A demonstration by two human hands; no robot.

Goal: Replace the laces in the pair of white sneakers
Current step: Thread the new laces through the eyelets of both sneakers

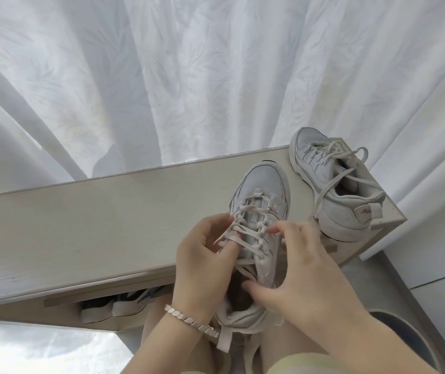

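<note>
A white sneaker (260, 190) lies toe away from me, half on the pale cabinet top (108, 217) and half over my lap. Its white lace (245, 230) crosses the eyelets. My left hand (202, 260) has fingers hooked under a lace crossing on the left side. My right hand (305, 265) pinches the lace at the right eyelets, thumb resting by the shoe's opening. A loose lace end (224, 338) hangs below the heel. The second white sneaker (332, 182) stands at the cabinet's right end, its lace loose and untied.
A white patterned curtain (189, 76) hangs right behind the cabinet. Dark shoes (118, 303) sit on a shelf under the cabinet top. A silver bracelet (189, 319) is on my left wrist. My bare knees are below the shoe.
</note>
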